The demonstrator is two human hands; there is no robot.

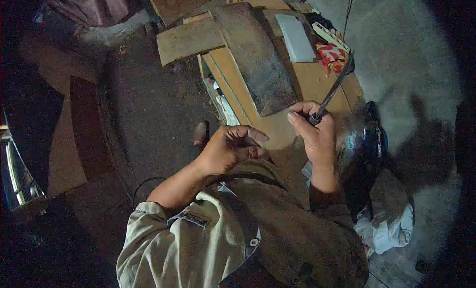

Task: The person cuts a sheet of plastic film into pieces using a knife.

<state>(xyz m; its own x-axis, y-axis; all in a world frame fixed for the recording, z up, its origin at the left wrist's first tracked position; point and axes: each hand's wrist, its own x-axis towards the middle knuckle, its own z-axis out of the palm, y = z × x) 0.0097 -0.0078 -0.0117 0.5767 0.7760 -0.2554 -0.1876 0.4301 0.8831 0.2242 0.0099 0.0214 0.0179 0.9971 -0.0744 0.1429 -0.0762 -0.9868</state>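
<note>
My right hand [317, 134] is closed around the lower end of a narrow dark knife [333, 92], its long thin blade pointing up and away to the right. A dark round end pokes out between the fingers. My left hand [235, 146] is half curled in front of my body, thumb and fingers apart, and no object shows in it. Just beyond both hands lies a wide, dark-stained board [253, 57] on the wooden bench [277, 127]. Neither hand appears to touch that board.
A shorter plank [191, 40] lies across the bench at the far left. A white flat piece [296, 38] and a red-and-yellow patterned cloth [333, 57] are at the far right. An opening in the bench side holds white items [225, 107]. A dark bottle [375, 139] stands right of me, near a white bag [391, 231].
</note>
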